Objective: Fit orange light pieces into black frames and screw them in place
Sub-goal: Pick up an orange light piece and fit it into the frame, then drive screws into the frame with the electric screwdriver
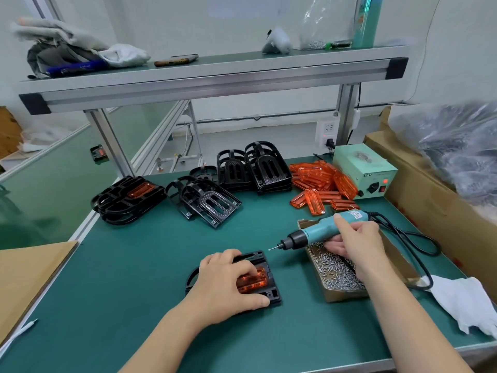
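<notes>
Orange plastic is showing under the left hand, whose curled fingers are pressing a light piece into a frame lying flat on the table, thumb clamping its near edge. The right hand is gripping a screwdriver over a screw box, its tip hanging just beyond the frame, possibly carrying a screw. Spare frames and orange pieces are lying further back.

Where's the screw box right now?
Head view, right of centre on the green mat: the screw box sits under the right hand holding the screwdriver, just right of the black frame.
</notes>
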A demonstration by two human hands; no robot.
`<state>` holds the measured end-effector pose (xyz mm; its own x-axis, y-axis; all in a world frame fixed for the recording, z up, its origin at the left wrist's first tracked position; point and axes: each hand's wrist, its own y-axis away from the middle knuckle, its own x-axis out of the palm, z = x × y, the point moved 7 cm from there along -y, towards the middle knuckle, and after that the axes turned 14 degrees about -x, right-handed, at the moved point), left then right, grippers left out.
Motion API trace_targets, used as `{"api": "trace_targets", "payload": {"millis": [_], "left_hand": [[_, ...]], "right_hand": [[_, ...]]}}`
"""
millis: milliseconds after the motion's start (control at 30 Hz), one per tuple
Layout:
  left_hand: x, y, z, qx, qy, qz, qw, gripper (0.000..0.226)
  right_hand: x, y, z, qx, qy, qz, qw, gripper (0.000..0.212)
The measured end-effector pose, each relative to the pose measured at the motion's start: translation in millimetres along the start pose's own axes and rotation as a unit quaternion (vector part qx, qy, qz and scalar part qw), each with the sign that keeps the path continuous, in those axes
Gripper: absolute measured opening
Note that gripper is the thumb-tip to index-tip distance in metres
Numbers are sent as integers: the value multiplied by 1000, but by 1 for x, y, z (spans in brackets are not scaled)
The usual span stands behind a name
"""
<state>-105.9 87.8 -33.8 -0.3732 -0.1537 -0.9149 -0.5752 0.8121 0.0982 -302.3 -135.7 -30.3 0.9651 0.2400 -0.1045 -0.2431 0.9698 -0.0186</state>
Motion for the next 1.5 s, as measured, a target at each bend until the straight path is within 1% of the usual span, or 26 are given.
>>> {"api": "trace_targets", "payload": {"millis": [67,133,267,333,433,633,733,833,967,1000,1033,1100,1133,1200,1300,1333,1400,1500], "left_hand": [[1,0,-1,1,0,-6,1000,67],[0,0,-2,3,-1,-7,1000,67],[-4,1,-7,17,0,-15,1000,65],[-7,2,-8,16,9,-20,1000,66],[-9,3,-9,12,16,-27,999,68],[-12,5,-10,2,27,-21,999,72],[-11,5,-12,6,30,-6,1000,74],[-9,2,-15,2,25,15,1000,78],[-15,-5,-30,32,28,12,999,84],[-18,-8,-37,43,40,8,998,79],[-21,-13,-45,53,53,3,997,68],[-27,-23,-64,70,65,-10,995,37],[-30,-30,-73,77,62,-13,995,27],[-36,-43,-89,85,70,-5,994,23],[-47,-62,-105,78,118,28,990,17],[-47,-67,-109,77,116,40,989,14],[-40,-72,-121,82,84,63,991,10],[-19,-67,-143,104,26,80,991,14]], "right_hand": [[4,1,-7,51,-95,-22,994,51],[6,3,-12,87,-150,-35,984,51],[11,6,-13,124,-167,-17,978,36],[16,6,-11,131,-169,-10,977,35],[23,4,-10,139,-192,-20,971,34],[32,-4,-7,117,-263,-40,957,28],[36,-6,1,114,-328,-58,936,24],[34,-9,7,123,-390,-79,909,25],[27,-15,10,114,-401,-91,904,25],[25,-15,11,110,-405,-96,903,24],[24,-16,11,106,-410,-102,900,24],[20,-18,12,99,-421,-117,894,26],[17,-19,12,93,-425,-124,892,27],[12,-22,13,85,-435,-138,886,29],[3,-27,16,78,-462,-166,868,29],[-1,-29,17,72,-472,-176,861,29],[-7,-32,18,60,-482,-189,854,28],[-11,-33,19,55,-494,-194,845,22]]}}
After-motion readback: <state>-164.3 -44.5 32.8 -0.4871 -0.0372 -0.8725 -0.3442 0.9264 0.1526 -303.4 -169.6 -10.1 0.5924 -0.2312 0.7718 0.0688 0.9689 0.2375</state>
